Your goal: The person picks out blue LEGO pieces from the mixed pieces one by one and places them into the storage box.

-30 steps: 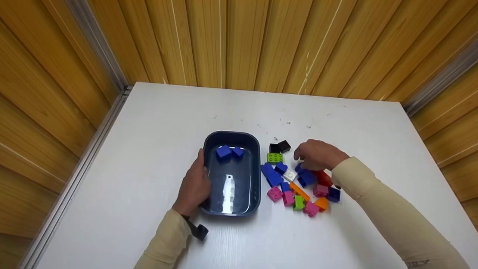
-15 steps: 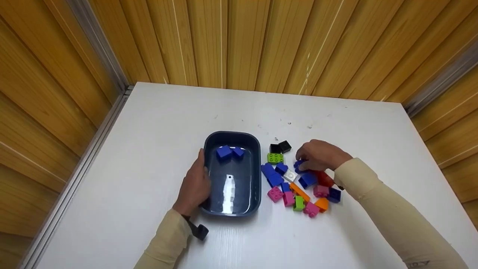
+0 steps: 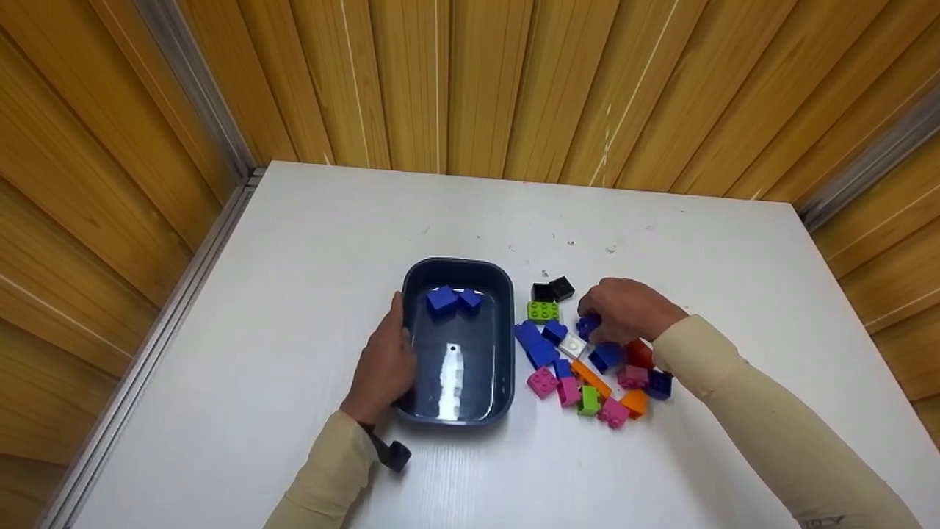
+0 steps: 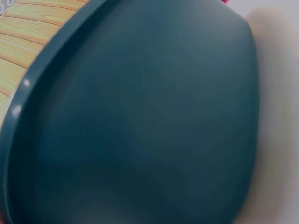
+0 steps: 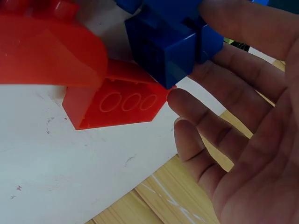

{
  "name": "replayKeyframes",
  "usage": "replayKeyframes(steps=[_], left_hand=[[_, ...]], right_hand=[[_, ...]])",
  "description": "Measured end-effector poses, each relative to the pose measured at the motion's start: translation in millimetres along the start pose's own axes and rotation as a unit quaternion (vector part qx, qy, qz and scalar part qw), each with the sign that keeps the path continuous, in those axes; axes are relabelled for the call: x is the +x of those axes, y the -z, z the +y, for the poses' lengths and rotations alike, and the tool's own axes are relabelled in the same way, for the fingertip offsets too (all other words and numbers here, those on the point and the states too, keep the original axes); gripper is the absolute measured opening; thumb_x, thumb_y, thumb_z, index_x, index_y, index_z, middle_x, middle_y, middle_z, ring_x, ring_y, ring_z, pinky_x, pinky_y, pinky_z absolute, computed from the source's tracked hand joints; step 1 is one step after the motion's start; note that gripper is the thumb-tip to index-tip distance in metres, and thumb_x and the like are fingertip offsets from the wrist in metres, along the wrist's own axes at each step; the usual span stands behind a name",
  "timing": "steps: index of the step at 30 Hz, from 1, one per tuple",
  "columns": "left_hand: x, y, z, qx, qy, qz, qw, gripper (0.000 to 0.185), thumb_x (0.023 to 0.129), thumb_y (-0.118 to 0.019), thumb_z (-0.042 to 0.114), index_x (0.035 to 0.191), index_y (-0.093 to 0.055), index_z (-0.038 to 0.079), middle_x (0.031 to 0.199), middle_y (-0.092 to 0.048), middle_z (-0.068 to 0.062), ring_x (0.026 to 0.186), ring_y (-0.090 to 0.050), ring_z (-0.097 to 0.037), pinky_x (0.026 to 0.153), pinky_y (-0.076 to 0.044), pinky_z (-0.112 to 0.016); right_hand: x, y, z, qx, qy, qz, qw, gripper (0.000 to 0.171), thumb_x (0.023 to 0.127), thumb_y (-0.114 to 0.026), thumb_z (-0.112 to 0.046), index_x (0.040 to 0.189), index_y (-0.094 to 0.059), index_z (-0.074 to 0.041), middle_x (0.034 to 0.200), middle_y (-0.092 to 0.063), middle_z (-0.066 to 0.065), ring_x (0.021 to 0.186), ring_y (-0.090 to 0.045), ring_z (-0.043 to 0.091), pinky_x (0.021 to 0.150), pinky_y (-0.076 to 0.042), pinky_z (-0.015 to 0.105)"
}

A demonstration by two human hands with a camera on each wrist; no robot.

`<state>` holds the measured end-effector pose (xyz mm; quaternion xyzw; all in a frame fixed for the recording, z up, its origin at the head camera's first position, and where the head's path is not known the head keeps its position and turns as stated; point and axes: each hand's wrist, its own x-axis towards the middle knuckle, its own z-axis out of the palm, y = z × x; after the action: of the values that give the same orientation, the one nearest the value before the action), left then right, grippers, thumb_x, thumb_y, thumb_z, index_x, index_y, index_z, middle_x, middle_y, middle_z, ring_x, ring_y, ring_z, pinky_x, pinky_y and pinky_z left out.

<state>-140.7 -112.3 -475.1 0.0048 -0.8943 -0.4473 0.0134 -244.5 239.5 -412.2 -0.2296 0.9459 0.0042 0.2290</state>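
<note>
- Brick [image 3: 587, 325], blue, more visible than half a second ago, pinched by the right hand [image 3: 630, 310] beside the white block [image 3: 573, 345].
- Another piece seems secured, not yet in the tray [image 3: 481, 360].
- Left hand [image 3: 380, 365] rests straight-fingered against its side.

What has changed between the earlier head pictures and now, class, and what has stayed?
The right hand has shifted only slightly; the small blue brick, mostly hidden at first, now shows more, pinched by thumb and fingers. The left hand stays against the tub, two blue blocks still inside.
</note>
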Motion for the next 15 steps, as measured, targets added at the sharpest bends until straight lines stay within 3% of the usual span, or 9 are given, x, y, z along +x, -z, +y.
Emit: replayKeyframes(steps=[9,15], left_hand=[[-0.2,-1.0,1.7,-0.004,0.007,0.000,1.0000,0.059,0.109,-0.033,0.005,0.165,-0.018,-0.001,0.169,-0.032,-0.021,0.157,-0.032,-0.036,0.128,-0.030,-0.053],[0.1,-1.8,1.2,-0.006,0.012,-0.001,0.9999,0.059,0.109,-0.033,0.006,0.166,-0.017,0.000,0.170,-0.031,-0.020,0.158,-0.031,-0.036,0.128,-0.029,-0.052]], right_hand=[[-3,17,-9,0.017,0.002,0.005,1.000,0.044,0.091,-0.082,-0.025,0.131,-0.073,-0.008,0.118,-0.076,0.012,0.096,-0.070,0.024,0.094,-0.062,0.048],[-6,29,-12,0.013,0.013,0.013,1.000,0.045,0.091,-0.082,-0.025,0.132,-0.073,-0.009,0.119,-0.077,0.011,0.102,-0.071,0.026,0.098,-0.060,0.051]])
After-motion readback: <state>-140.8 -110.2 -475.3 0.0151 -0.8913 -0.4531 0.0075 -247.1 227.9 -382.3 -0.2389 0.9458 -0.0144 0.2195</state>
